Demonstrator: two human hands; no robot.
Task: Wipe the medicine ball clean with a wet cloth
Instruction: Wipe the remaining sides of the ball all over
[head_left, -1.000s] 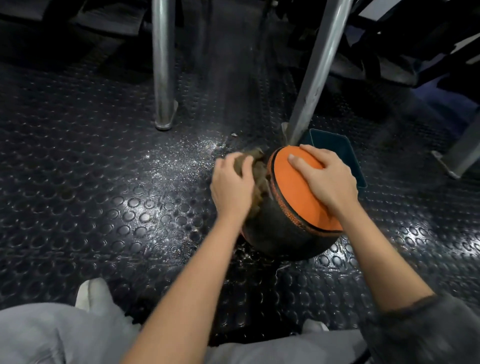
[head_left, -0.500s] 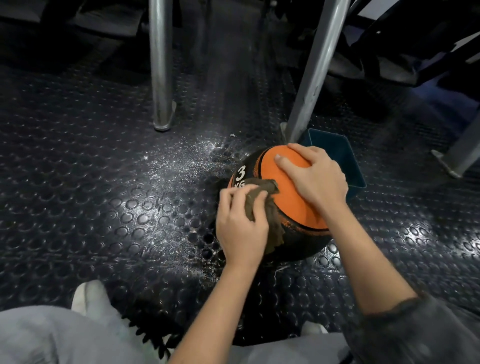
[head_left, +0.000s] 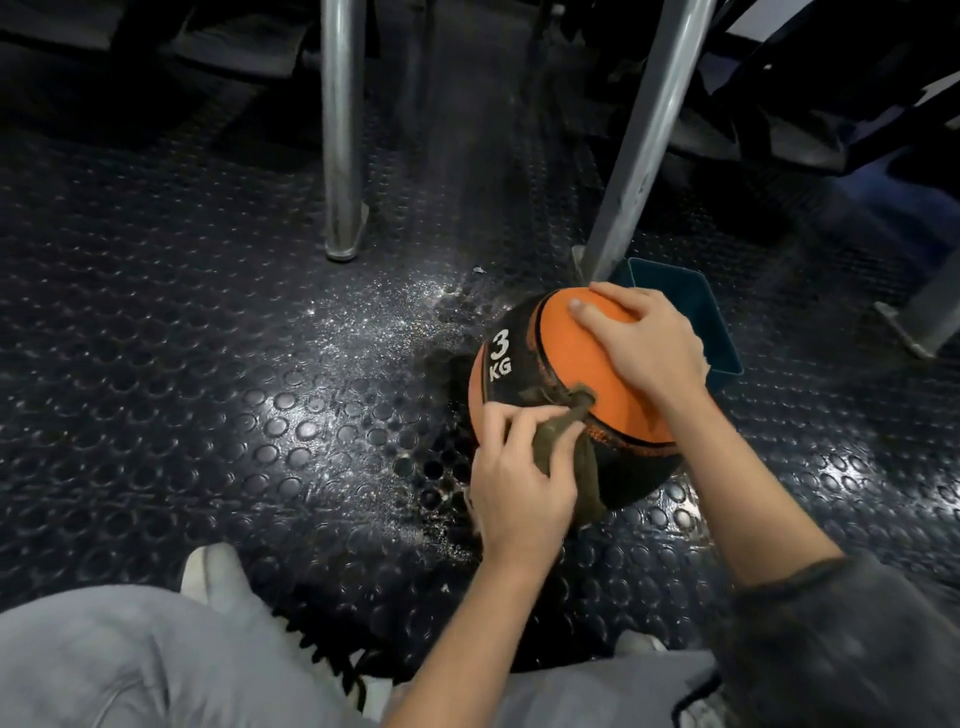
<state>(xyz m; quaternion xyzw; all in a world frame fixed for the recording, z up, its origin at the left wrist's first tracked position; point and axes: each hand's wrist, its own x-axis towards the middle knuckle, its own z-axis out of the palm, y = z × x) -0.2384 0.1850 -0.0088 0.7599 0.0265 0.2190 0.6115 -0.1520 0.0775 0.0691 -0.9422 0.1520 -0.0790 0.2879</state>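
Orange and black, the medicine ball (head_left: 563, 364) is sitting on the studded rubber floor (head_left: 208, 374), just in front of the person's knees, with its white "3 KG" mark facing up and left. The cloth (head_left: 558, 434), a dull olive rag, is lying against the black band on the near side of the ball, one end trailing down toward the floor. The left hand (head_left: 519, 483) is pinching it, its grip narrow and closed on the bunched fabric. The right hand (head_left: 644, 338) is pressing on the orange panel, its grip wide, with the fingers spread over the top and holding nothing.

A second ago the cloth was working the far upper left of the ball and covering the weight mark. Since then the left hand has been drawing it down the band toward the person, so the mark is now showing. The right hand has been staying on the orange panel throughout. That is reading as one stroke finishing. The wiping is under way, and the orange panel under the right hand and the underside are probably not yet reached, so the ball will likely need turning.

Just behind the ball, beside the slanted metal leg (head_left: 649, 130), a dark blue tub (head_left: 670, 269) is standing. Its inside is in shadow, so whether it is holding water cannot be told. Fine glittering specks (head_left: 374, 312) are lying on the floor left of the ball, near the upright leg (head_left: 343, 130).
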